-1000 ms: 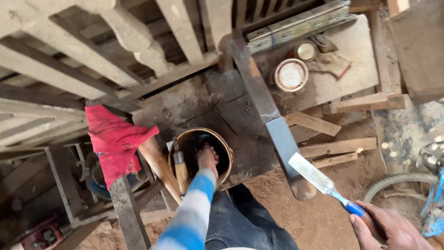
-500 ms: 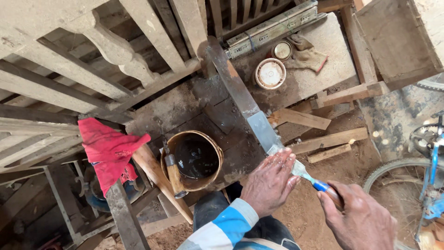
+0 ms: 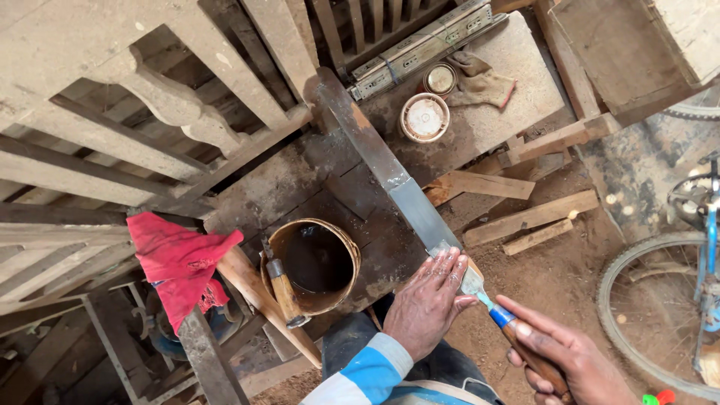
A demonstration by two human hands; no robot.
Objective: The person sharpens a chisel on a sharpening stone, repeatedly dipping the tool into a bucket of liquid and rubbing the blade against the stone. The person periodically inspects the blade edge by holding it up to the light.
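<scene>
A putty knife [image 3: 480, 289] is gripped by its handle in the right hand [image 3: 559, 360]; its thin, springy blade is pressed flat by the left hand's [image 3: 427, 304] open fingers [image 3: 450, 266], at three o'clock from the bucket [image 3: 311, 266].

Your left hand [image 3: 429, 300] is bare, with no glove, ring or watch on it, and pale dust or filler smears show on its knuckles and fingertips. Your left arm wears a long knitted sleeve [image 3: 367, 373] banded in white and bright blue, with a broad blue stripe near the cuff and white on either side of it. Your right hand [image 3: 559, 358] is bare too, its nails short and plain, and no sleeve shows at that wrist. Dark trousers [image 3: 442, 367] cover your legs below.
</scene>
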